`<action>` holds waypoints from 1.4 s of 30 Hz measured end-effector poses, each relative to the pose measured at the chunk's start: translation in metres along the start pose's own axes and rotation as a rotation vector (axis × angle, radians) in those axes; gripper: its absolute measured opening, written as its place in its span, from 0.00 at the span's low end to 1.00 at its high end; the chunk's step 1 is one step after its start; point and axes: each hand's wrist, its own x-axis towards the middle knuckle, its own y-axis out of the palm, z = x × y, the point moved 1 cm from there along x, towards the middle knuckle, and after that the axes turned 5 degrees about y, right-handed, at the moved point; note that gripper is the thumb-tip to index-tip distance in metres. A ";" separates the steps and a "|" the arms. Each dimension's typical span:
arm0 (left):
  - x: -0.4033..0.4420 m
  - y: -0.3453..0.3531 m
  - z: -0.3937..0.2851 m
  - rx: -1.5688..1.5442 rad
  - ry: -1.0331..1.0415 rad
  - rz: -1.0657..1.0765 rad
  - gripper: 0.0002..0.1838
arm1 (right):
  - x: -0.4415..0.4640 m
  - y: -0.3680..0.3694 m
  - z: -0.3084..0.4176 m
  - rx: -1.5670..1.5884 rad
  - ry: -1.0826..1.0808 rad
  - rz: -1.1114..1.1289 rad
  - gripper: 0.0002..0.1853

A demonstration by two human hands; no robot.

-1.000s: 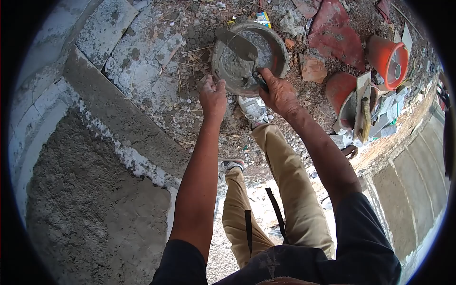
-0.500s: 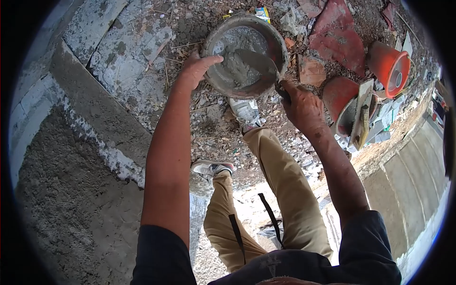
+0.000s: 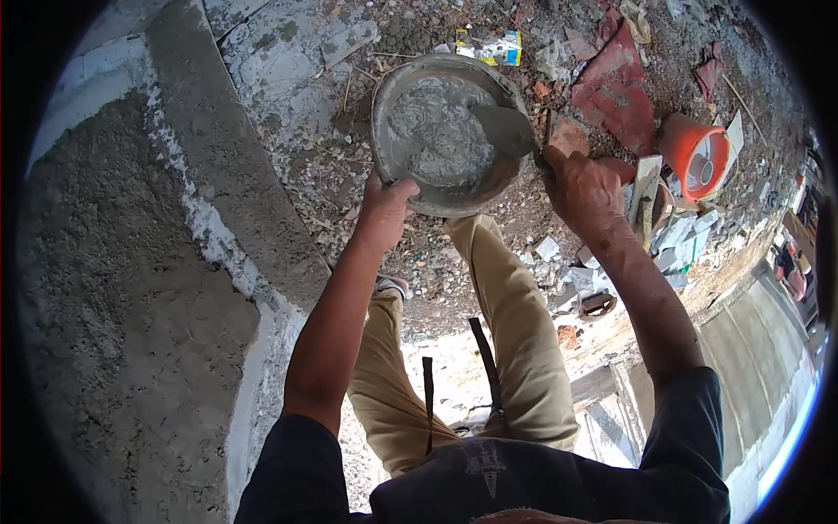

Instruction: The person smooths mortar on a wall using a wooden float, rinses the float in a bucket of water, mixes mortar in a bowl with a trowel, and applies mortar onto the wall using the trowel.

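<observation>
A round basin (image 3: 381, 131) of wet grey mortar (image 3: 441, 131) is held in front of me, above the ground. My left hand (image 3: 385, 210) grips its near left rim, the thumb over the edge. In my right hand (image 3: 583, 194) is the handle of a trowel (image 3: 504, 131), fingers closed round it. The trowel's mortar-coated blade reaches over the right rim and rests at the mortar's right side. The lower part of the basin is hidden.
An orange bucket (image 3: 696, 157) lies tipped at the right, beside boards and broken tile. Red cloth-like sheeting (image 3: 618, 92) and a yellow-blue wrapper (image 3: 489, 47) lie on the rubble. A low mortar-covered wall (image 3: 231, 166) runs along my left.
The basin now looks lifted and nearer to me, covering my forward shoe. My left hand has shifted from the left rim to the near left rim. The trowel blade has moved right.
</observation>
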 end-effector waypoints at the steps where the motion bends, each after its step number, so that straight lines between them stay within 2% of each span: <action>1: -0.029 -0.001 -0.004 -0.024 0.032 -0.028 0.26 | -0.011 0.008 0.023 0.029 -0.023 0.102 0.15; 2: -0.068 0.013 -0.026 -0.069 0.020 -0.080 0.25 | -0.028 0.012 0.052 0.043 -0.095 0.220 0.19; 5: -0.147 -0.005 -0.045 -0.147 0.116 -0.069 0.25 | -0.092 -0.036 0.102 0.147 -0.188 0.214 0.22; 8: -0.229 -0.023 -0.066 -0.181 0.095 -0.182 0.26 | -0.157 -0.099 0.128 0.164 -0.232 0.043 0.22; 9: -0.257 -0.029 -0.069 -0.208 0.100 -0.214 0.26 | -0.180 -0.117 0.138 0.091 -0.310 0.019 0.19; 12: -0.353 -0.007 -0.121 -0.396 0.252 -0.209 0.27 | -0.239 -0.176 0.177 -0.071 -0.507 -0.121 0.14; 14: -0.394 -0.023 -0.115 -0.399 0.304 -0.208 0.28 | -0.294 -0.225 0.198 -0.076 -0.567 -0.205 0.13; 17: -0.468 -0.016 -0.141 -0.459 0.375 -0.208 0.28 | -0.329 -0.248 0.241 -0.241 -0.539 -0.275 0.13; 18: -0.492 -0.014 -0.147 -0.475 0.380 -0.236 0.29 | -0.347 -0.245 0.260 -0.340 -0.601 -0.275 0.15; 21: -0.547 -0.030 -0.156 -0.522 0.446 -0.251 0.29 | -0.428 -0.282 0.289 -0.342 -0.785 -0.318 0.14; 25: -0.610 -0.056 -0.149 -0.477 0.478 -0.312 0.31 | -0.482 -0.309 0.324 -0.370 -0.688 -0.593 0.12; 26: -0.620 -0.062 -0.150 -0.484 0.503 -0.292 0.31 | -0.486 -0.302 0.339 -0.469 -0.678 -0.621 0.12; 28: -0.640 -0.079 -0.149 -0.489 0.544 -0.255 0.31 | -0.513 -0.263 0.356 -0.518 -0.770 -0.615 0.11; 30: -0.653 -0.098 -0.142 -0.503 0.618 -0.242 0.31 | -0.541 -0.264 0.365 -0.524 -0.827 -0.544 0.11; 33: -0.677 -0.118 -0.125 -0.487 0.660 -0.260 0.31 | -0.581 -0.275 0.354 -0.369 -0.802 -0.580 0.12; 35: -0.689 -0.125 -0.120 -0.480 0.682 -0.277 0.31 | -0.581 -0.272 0.356 -0.344 -0.692 -0.550 0.13; 37: -0.704 -0.125 -0.112 -0.502 0.687 -0.302 0.31 | -0.561 -0.248 0.357 -0.320 -0.605 -0.460 0.16; 40: -0.713 -0.123 -0.097 -0.462 0.691 -0.371 0.30 | -0.550 -0.192 0.375 -0.203 -0.787 -0.214 0.19; 42: -0.721 -0.119 -0.084 -0.481 0.690 -0.410 0.30 | -0.545 -0.173 0.364 0.020 -0.835 0.069 0.23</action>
